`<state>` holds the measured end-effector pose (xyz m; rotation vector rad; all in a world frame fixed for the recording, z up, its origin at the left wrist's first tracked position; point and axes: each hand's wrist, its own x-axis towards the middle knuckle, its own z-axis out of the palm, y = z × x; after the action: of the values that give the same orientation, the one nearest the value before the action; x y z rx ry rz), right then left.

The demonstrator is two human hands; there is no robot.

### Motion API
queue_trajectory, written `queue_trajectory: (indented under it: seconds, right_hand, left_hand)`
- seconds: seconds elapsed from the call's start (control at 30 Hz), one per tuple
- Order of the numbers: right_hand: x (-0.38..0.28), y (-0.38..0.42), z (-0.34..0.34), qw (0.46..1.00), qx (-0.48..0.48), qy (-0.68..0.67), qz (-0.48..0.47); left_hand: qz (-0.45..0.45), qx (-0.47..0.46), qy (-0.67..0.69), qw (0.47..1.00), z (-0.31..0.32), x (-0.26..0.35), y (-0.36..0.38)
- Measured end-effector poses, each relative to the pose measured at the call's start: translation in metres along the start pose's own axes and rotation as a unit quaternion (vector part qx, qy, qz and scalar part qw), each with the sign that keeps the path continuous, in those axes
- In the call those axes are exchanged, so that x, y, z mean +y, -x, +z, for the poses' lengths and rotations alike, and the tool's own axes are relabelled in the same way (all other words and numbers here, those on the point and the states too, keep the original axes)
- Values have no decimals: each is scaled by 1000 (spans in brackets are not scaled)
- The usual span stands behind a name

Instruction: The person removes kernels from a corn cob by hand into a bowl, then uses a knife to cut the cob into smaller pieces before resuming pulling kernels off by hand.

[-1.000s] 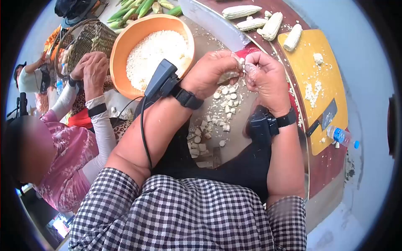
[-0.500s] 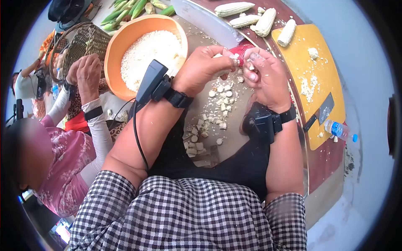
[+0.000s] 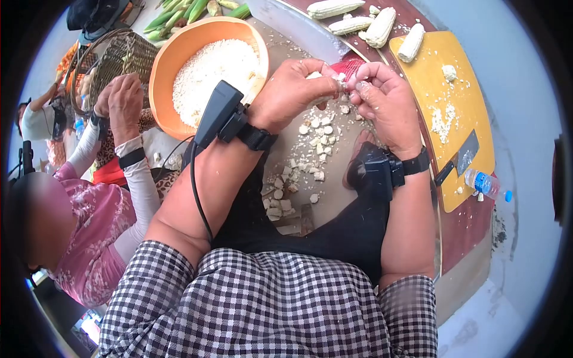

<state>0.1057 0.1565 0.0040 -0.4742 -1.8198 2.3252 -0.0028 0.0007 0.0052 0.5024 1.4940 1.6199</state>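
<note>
Head view: the left hand point(image 3: 295, 92) and right hand point(image 3: 385, 101) meet fingertip to fingertip, both pinched narrow around a small pale corn piece point(image 3: 341, 77) held between them. Cut cob bits point(image 3: 310, 152) lie scattered just below the hands; an orange bowl of kernels point(image 3: 170, 71) sits beside the left hand, a yellow cutting board point(image 3: 459, 113) beside the right.

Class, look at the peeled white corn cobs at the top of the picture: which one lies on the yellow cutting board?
The rightmost cob lies on the yellow cutting board. The other three cobs lie left of it, on the dark red surface.
</note>
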Motion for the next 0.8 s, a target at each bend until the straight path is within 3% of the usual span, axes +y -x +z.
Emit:
queue_trajectory:
  seconds: [0.2,0.4,0.8]
  right_hand:
    - [-4,0,4,994,20,105,-12]
    - [-5,1,7,998,-45,-42,14]
    - [-2,2,6,1000,-17,24,-7]
  left_hand:
    - [1,-1,-46,999,0,3,0]
    - [-6,-9,-106,994,5,10,3]
    - [6,8,-82,997,1,5,2]
